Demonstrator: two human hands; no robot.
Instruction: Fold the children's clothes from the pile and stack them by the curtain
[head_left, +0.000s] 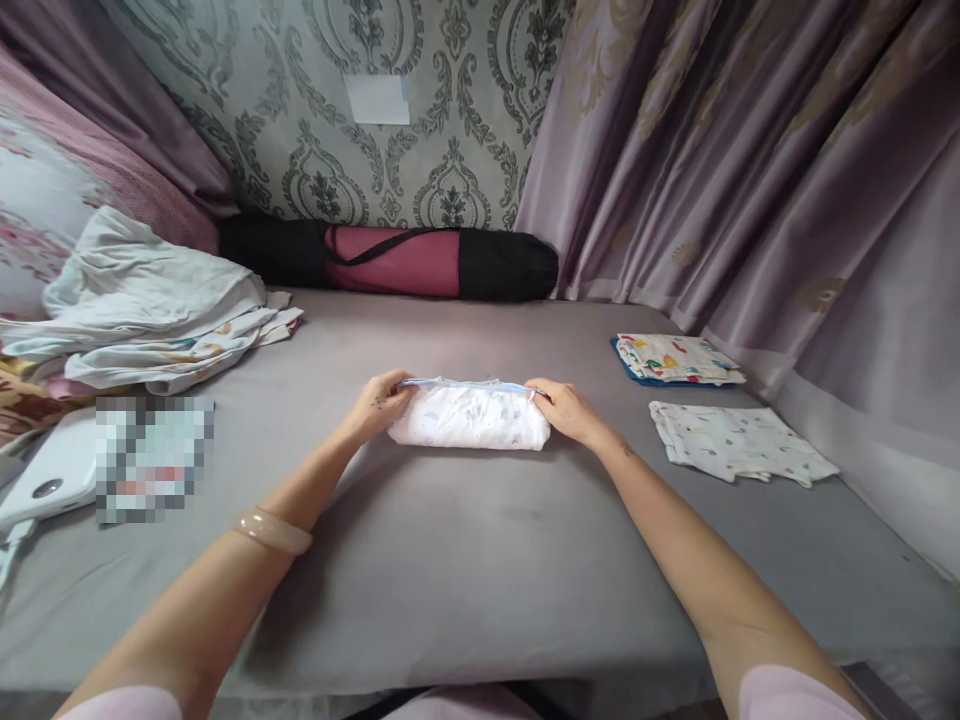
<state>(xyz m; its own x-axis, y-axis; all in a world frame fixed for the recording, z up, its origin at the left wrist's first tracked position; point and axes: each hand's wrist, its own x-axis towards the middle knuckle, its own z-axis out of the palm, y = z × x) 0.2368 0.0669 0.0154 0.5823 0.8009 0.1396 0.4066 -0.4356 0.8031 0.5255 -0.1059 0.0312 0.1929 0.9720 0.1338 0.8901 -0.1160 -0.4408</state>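
Observation:
A white garment (469, 418) with faint small prints, folded into a long rectangle, lies at the middle of the grey sheet. Along its far edge runs a thin blue trim. My left hand (381, 402) pinches the far left corner, and my right hand (564, 406) grips the far right corner. Both hands are closed on the cloth, with the thumbs on the near side. Whether it is a shirt or trousers cannot be made out. A pale bangle (271, 531) sits on my left forearm.
Two folded garments lie at the right: a colourful printed one (675, 360) and a white patterned one (739, 440). At the left are a heap of loose clothes (157, 300), a white device (64, 465) with a cable, and a blurred packet (157, 455). A black and red bag (394, 262) lies along the wall.

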